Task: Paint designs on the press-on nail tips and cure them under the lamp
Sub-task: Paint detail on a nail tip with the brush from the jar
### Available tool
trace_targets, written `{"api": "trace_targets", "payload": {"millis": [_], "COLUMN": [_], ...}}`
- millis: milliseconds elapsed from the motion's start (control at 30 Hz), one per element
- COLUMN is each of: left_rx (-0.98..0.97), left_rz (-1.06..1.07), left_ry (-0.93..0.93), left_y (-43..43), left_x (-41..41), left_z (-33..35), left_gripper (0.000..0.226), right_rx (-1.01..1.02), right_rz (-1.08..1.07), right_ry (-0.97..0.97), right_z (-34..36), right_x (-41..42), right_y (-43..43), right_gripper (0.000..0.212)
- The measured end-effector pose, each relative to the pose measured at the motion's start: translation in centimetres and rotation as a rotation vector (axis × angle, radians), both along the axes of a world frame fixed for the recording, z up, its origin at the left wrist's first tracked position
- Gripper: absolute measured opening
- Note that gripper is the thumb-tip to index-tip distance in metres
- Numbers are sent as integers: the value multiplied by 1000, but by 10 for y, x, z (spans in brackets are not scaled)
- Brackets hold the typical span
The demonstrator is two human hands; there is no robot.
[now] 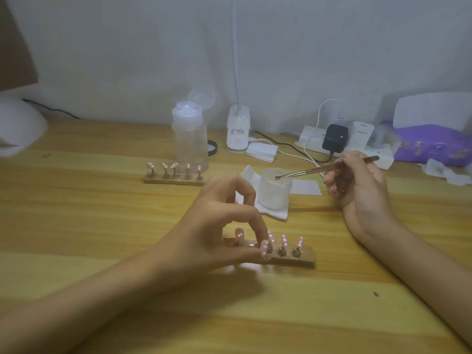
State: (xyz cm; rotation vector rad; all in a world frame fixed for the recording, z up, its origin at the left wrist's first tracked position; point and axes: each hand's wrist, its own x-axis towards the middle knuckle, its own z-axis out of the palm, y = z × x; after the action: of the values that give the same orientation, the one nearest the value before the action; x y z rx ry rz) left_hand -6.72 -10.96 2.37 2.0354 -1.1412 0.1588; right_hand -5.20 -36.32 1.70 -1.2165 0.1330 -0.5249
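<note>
Painting looks to be the step in hand, at a pause to load or clean the brush [324,168]; its tip hangs over the cup [274,192] on a tissue [272,213] mid-desk. The right hand [357,180] is raised past the cup towards the desk's right edge, palm turned inward, fingers curled round the handle. The left hand [222,221] arches over the near holder [301,259] towards the front edge, thumb and forefinger pinching its left part; whether on wood or a stand I cannot tell. Pink tips [283,241] stand on it; the far holder [173,180] carries five more by the bottle [190,134]. Next, I judge, the brush must cross to a near tip while the left hand steadies the holder; curing comes later, and the white dome [18,126] at the far left edge may be the lamp.
</note>
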Motion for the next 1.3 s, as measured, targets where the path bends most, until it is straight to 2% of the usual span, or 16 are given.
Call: {"api": "trace_targets", "payload": {"millis": [133, 567, 667, 833, 1033, 1100, 1167, 1233, 1300], "left_rx": [9, 36, 47, 75, 65, 97, 124, 79, -30], "left_rz": [66, 162, 174, 197, 202, 200, 201, 190, 193], "left_ry": [14, 273, 265, 96, 24, -98, -309, -480, -554], "left_y": [0, -1, -2, -9, -18, -18, -19, -17, -12], "left_x": [0, 5, 2, -4, -8, -9, -10, -11, -9], "left_z": [-4, -13, -12, -12, -12, -12, -10, -7, 0], "left_gripper": [15, 15, 13, 19, 8, 7, 11, 16, 12], "right_rx": [-5, -17, -22, -29, -24, -19, -16, -11, -12], "right_rz": [5, 18, 18, 14, 15, 17, 17, 11, 0], "right_ry": [-1, -2, -3, 4, 5, 1, 0, -2, -17], "right_z": [0, -1, -1, -1, 0, 0, 0, 0, 0], "right_x": [0, 1, 1, 1, 0, 0, -1, -1, -1], "right_y": [0, -1, -2, -1, 0, -1, -1, -1, -1], "right_gripper": [28, 28, 28, 27, 27, 28, 28, 28, 27]}}
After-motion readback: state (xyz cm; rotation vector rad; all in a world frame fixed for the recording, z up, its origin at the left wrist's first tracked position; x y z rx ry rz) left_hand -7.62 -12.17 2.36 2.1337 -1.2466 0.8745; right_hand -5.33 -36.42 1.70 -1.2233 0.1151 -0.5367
